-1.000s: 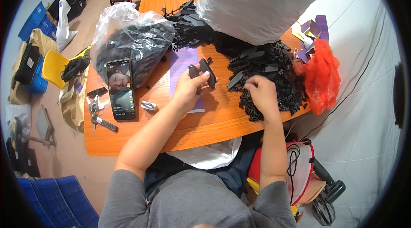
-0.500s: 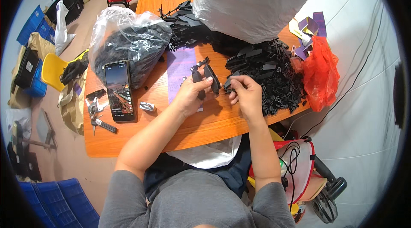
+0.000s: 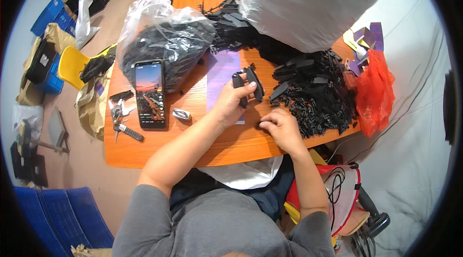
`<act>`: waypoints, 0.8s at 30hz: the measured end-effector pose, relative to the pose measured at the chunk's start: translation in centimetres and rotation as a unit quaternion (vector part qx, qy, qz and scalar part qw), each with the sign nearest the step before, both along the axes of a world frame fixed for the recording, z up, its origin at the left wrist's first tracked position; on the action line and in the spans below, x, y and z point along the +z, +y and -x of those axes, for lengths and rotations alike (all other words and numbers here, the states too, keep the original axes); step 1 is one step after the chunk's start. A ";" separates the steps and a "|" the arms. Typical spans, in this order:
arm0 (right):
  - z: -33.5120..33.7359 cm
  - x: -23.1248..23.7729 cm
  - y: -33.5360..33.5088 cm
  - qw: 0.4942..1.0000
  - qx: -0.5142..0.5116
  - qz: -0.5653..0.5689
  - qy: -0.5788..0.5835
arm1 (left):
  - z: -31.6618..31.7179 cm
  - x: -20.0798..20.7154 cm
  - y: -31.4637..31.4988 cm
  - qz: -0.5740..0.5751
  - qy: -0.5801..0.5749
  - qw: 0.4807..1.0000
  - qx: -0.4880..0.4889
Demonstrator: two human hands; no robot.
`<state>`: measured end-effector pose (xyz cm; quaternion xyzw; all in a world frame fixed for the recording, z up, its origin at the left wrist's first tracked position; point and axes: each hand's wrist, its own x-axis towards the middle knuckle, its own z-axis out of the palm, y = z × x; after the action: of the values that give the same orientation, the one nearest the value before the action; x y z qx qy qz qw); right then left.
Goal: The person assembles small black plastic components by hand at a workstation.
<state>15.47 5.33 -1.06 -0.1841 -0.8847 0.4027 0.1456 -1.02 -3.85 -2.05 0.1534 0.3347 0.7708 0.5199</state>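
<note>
My left hand (image 3: 232, 100) is closed around black plastic parts (image 3: 258, 87), long and rounded, which stand up out of its fingers above the table. My right hand (image 3: 284, 130) is low over the tabletop, just in front of the pile; its fingertips are pinched together at the wood. A dark speck shows at those fingertips, too small to name. To the right lies a big heap of small black plastic parts (image 3: 318, 95). A purple printed sheet (image 3: 223, 71) lies on the table behind my left hand, partly covered by it.
A clear bag of black parts (image 3: 169, 47) stands at the left behind a phone (image 3: 150, 95). Keys (image 3: 120, 112) and a small whitish object (image 3: 182, 114) lie nearby. A large white sack (image 3: 313, 6) looms at the back; a red plastic bag (image 3: 375, 93) hangs at the right edge.
My right hand has moved away from the parts in my left hand, down and nearer to me at the tabletop. The flat black piece at its fingertips no longer shows there. The view has shifted.
</note>
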 end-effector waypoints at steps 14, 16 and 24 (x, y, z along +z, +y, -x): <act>-0.4 -0.9 -2.6 0.960 -0.097 -0.244 -0.098 | -0.5 0.2 -0.1 0.018 0.011 0.999 0.029; -0.2 -1.3 -2.3 0.964 -0.099 -0.244 -0.043 | -0.3 -0.2 -0.2 0.022 0.026 0.999 0.025; 2.3 3.3 -1.7 0.922 -0.147 0.261 0.244 | -0.8 0.5 -0.4 -0.004 0.058 0.998 -0.019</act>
<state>13.16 3.59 2.23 -0.2398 -0.6478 0.6261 0.3618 -0.21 -4.25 -1.56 0.2062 0.3588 0.7519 0.5131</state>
